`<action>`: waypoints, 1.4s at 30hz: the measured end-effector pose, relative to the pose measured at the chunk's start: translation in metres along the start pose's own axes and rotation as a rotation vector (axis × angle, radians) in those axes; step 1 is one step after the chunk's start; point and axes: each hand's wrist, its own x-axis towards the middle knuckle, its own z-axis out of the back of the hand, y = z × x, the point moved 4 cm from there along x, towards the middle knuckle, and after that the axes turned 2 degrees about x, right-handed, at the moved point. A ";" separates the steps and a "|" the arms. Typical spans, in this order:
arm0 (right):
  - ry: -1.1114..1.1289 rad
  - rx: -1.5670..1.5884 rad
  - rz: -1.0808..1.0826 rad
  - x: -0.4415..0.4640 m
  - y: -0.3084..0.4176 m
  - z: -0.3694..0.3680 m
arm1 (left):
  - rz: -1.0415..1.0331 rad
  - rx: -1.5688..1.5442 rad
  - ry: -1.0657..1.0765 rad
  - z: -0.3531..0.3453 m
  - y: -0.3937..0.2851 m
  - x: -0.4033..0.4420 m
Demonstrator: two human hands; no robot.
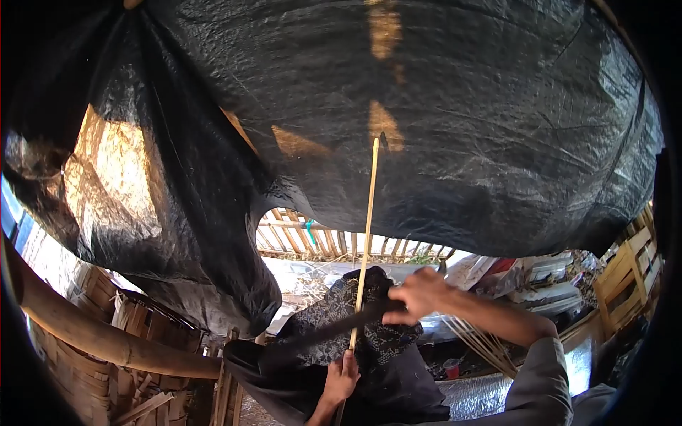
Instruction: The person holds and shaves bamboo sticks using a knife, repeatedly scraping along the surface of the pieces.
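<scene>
My left hand is closed round the lower part of a long thin bamboo stick, which stands nearly upright and points away from me. My right hand grips what looks like a machete. Its long dark blade, somewhat blurred, reaches down to the left and crosses the stick above my left hand. Beneath the stick, a dark patterned cloth lies over my lap. The machete's handle is mostly hidden by my right fingers.
Black plastic sheeting hangs across the front. A thick bamboo pole runs along the left, beside woven bamboo pieces. Several thin strips lie at right, near a red cup and a wooden crate.
</scene>
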 end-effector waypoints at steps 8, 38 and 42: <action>-0.088 0.231 -0.334 0.001 -0.034 0.008 | -0.039 0.166 -0.030 0.009 -0.003 0.013; 0.270 0.133 -0.234 0.006 -0.015 -0.008 | 0.149 -0.355 0.187 -0.015 -0.037 0.042; -0.005 0.269 -0.446 0.022 -0.055 -0.003 | 0.103 -0.305 0.125 -0.014 -0.040 0.043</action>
